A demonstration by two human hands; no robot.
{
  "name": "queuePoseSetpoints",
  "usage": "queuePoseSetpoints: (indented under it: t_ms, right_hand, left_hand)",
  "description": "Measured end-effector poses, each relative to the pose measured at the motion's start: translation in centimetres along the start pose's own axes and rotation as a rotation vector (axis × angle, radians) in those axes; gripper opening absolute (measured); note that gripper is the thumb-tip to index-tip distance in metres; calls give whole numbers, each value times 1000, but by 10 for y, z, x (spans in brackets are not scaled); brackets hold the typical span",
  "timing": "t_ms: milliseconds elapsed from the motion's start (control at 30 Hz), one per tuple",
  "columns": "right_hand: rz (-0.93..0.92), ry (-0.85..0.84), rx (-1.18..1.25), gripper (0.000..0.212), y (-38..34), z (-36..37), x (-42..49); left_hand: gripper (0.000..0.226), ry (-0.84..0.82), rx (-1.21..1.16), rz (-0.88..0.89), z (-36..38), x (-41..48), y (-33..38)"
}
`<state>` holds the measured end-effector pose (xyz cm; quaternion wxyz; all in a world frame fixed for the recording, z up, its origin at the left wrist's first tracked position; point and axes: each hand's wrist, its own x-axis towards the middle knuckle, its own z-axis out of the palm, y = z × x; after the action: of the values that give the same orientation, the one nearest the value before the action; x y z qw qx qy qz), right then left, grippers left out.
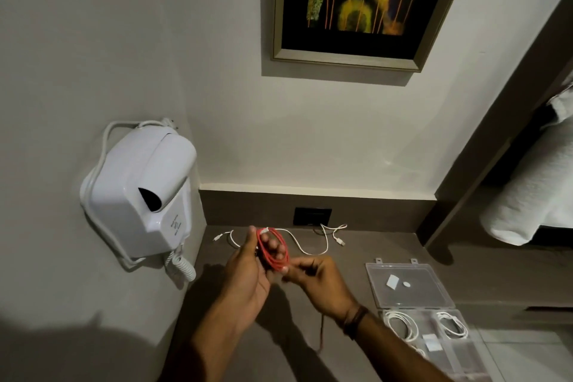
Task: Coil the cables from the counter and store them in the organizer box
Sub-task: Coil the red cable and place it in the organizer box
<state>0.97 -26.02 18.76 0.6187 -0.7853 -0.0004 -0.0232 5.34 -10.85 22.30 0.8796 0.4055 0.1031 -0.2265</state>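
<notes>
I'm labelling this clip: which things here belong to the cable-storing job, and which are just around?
Job: red cable coiled in left hand, right hand, white cable on counter, organizer box.
Around: hair dryer, painting, towel.

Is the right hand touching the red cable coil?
Touching: the head view shows the right hand fingertips pinching the red cable coil's lower edge.

Grey worktop carrying white cable sprawling just beyond fingers; clear organizer box lying open right of them.
</notes>
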Motion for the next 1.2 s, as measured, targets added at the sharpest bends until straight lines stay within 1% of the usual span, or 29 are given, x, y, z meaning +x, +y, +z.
queuePoseSetpoints:
  t_ms: [67,100,167,233,267,300,367,400,433,500,567,633,667,700,733,767,800,833,900,933,1000,1033,1067,1100,1167,1200]
  right_hand:
    - [7,-69,-113,22,0,9,-14]
    - [2,-109,-184,26,-3,10,-20]
    - [-8,-177,-303,32,-14,5,-27]
    - [-46,-184,-378,30,-30,-10,-26]
    - [-93,-167,-418,26,-39,-18,-22]
    - [-145,-150,-454,20,-47,-27,-17]
    - [-212,-104,-483,8,-55,-39,-4]
    - [-219,-67,-465,10,-56,-44,2]
    - [-216,-25,-392,14,-54,-47,8]
    - [-174,59,-127,12,-42,-50,18]
    - [-93,104,96,6,-26,-43,19]
    - [-10,73,193,13,-8,-21,9]
    - [15,45,183,16,0,-9,1]
    - [32,14,144,20,6,3,-9]
    - [35,-20,77,24,9,12,-19]
    - [20,-53,-30,27,11,18,-28]
    - [-18,-84,-174,30,10,20,-33]
    - [-74,-105,-327,33,6,18,-35]
    - [-217,-119,-564,33,-11,4,-34]
    - [-279,-107,-634,31,-21,-5,-31]
    - [-342,-50,-658,23,-39,-24,-22]
    - [-344,-17,-615,20,-44,-32,-15]
    - [-343,9,-528,18,-47,-39,-8]
    - [-340,22,-406,17,-47,-42,-1]
    - [-293,40,-112,12,-42,-42,8]
    - [-236,48,34,11,-37,-39,10]
  left_hand:
    - [37,73,139,97,-4,5,-3]
    - [35,109,271,178,-5,6,-5]
    - [34,176,655,402,-11,10,-7]
    - [36,176,1066,584,-20,11,-5]
    - [38,130,1205,616,-23,9,-3]
    - [39,54,1302,601,-25,7,-3]
    - [42,-123,1389,486,-22,2,-2]
    - [42,-185,1363,420,-18,-1,-2]
    - [43,-206,1266,350,-14,-3,-2]
    - [47,-190,917,175,-7,-6,-2]
    - [47,-171,549,37,-2,-7,-1]
    - [45,-168,162,-24,1,-6,0]
    - [43,-143,30,-20,2,-3,1]
    - [42,-90,-15,6,3,0,1]
    - [41,-17,23,47,3,3,0]
    - [40,60,142,105,3,5,0]
    - [38,126,319,187,3,6,0]
    - [37,157,542,290,2,6,0]
    - [34,112,1021,464,-2,3,3]
    - [36,71,1214,510,-5,1,6]
    - [42,-23,1459,534,-11,0,5]
    - [43,-71,1518,522,-11,0,4]
    - [44,-129,1525,495,-9,-1,1]
    - [44,-180,1450,433,-5,-2,-1]
    - [47,-245,1082,214,5,-3,-5]
    - [51,-248,909,120,8,-1,-7]
